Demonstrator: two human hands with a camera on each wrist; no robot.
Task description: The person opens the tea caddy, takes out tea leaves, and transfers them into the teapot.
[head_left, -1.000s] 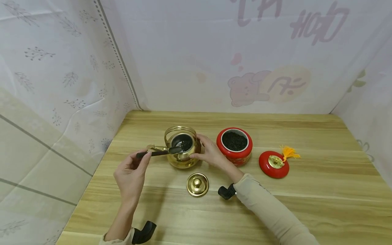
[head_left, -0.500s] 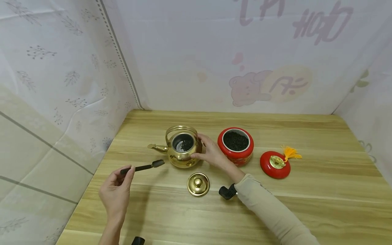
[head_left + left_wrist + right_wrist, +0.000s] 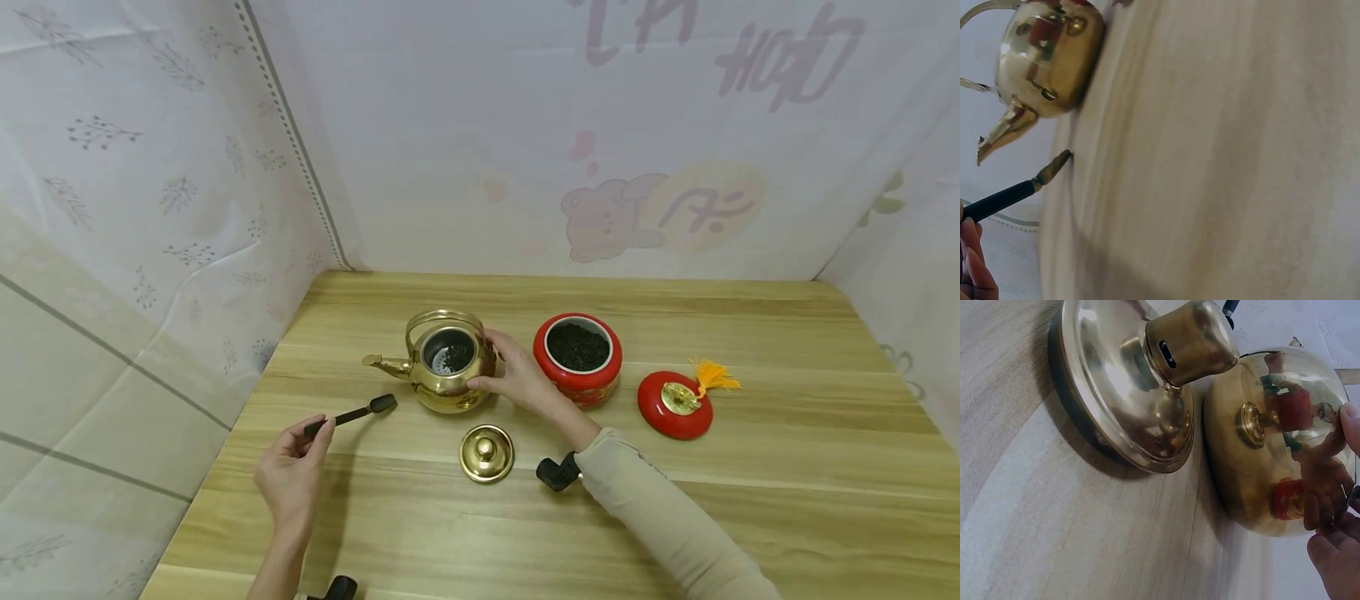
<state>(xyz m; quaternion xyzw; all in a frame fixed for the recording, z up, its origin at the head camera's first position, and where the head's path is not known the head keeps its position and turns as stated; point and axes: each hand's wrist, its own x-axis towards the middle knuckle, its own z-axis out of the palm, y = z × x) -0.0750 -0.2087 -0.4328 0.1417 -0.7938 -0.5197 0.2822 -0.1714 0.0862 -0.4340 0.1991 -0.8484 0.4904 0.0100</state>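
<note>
My left hand (image 3: 291, 471) pinches the black handle of a small tea scoop (image 3: 351, 415). The scoop's bowl points right, in front of the spout and low near the table in the left wrist view. A brass teapot (image 3: 448, 392) stands lidless with its handle up, dark tea leaves (image 3: 455, 358) showing inside. My right hand (image 3: 517, 375) holds the teapot's right side, thumb at the front and fingers round the back. The brass lid (image 3: 487, 454) lies knob up in front of the teapot; in the right wrist view the lid (image 3: 1129, 381) looms close.
A red jar (image 3: 577, 379) of dark tea leaves stands open to the right of the teapot. Its red lid (image 3: 675, 406), with a yellow tassel (image 3: 716, 375), lies farther right. Patterned cloth (image 3: 450, 150) borders the wooden table (image 3: 787, 467) at the back and sides.
My left hand has drawn the tea scoop from over the teapot's mouth down to the left, then slightly right. My right hand has stayed on the teapot.
</note>
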